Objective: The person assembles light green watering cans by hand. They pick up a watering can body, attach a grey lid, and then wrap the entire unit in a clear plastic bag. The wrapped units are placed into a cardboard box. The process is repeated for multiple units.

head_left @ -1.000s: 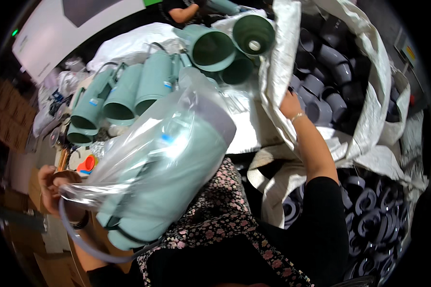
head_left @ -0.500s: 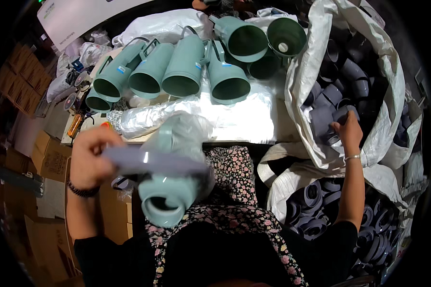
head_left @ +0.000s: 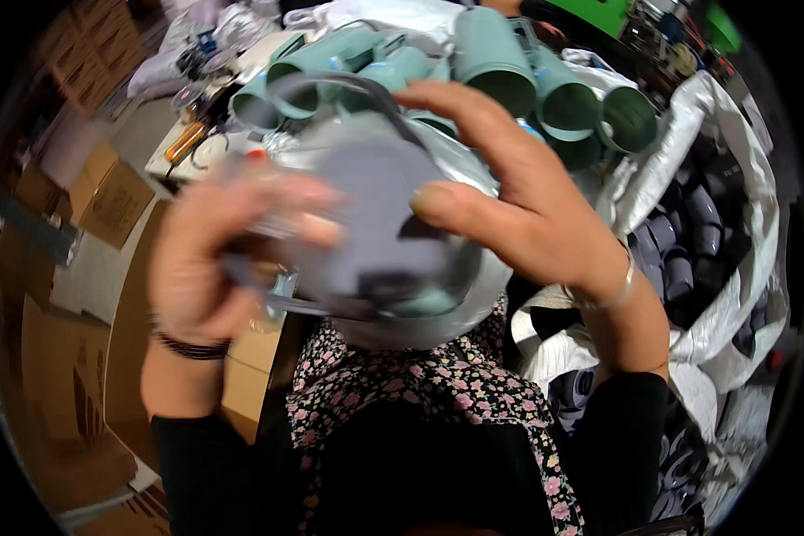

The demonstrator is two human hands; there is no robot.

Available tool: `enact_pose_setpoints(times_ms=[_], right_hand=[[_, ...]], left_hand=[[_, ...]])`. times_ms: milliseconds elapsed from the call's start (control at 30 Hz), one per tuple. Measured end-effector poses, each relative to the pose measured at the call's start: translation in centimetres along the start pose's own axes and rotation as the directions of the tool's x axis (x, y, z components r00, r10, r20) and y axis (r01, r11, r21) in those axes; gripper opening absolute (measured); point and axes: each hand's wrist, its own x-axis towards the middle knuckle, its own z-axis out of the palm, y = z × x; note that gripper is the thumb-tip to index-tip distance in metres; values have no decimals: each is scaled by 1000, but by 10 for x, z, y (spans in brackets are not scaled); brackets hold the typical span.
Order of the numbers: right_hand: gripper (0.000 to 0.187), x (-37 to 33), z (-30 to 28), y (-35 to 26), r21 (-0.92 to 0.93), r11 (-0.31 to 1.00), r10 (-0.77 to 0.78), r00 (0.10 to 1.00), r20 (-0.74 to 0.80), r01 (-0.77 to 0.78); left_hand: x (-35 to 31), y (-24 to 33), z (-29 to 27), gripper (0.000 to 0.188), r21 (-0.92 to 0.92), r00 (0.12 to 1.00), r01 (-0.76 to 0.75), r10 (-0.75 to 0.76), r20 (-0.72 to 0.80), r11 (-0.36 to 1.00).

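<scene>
In front of my lap, a smooth grey plastic part [head_left: 375, 210] with a rounded face is blurred by motion. My left hand [head_left: 228, 237], also smeared, curls its fingers around its left side. My right hand [head_left: 518, 196] grips it from the right, thumb and forefinger bent around its edge. A thin dark grey curved band [head_left: 380, 94] arches above; whether it belongs to the same part I cannot tell. Beneath lies a clear plastic bag [head_left: 438, 330] with pale green showing through it, mostly hidden by the grey part.
Several green jugs [head_left: 496, 67] lie on the table beyond my hands. On the right stands a white woven sack [head_left: 630, 192] of grey plastic fittings [head_left: 679, 272], with grey rings [head_left: 683, 460] lower down. Cardboard boxes [head_left: 107, 196] stand at left.
My right hand has left the sack and come to the grey part before me. My left hand has moved slightly right and up with the grey piece. The view has shifted.
</scene>
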Motion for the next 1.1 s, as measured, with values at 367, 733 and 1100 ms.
enact_pose_setpoints(times_ms=[367,733,1100], right_hand=[[32,-81,113,144,-209,761,647,746,160,-615],[16,-238,95,183,-661,265,705,609,-364,-702],[38,-130,32,142,209,549,836,532,-134,-809]], left_hand=[[-219,148,-212,38,618,401,-66,588,-702,783],[-34,-84,-421,19,489,21,-136,496,-868,861],[-124,-175,-555,54,-112,284,469,-270,-920,876]])
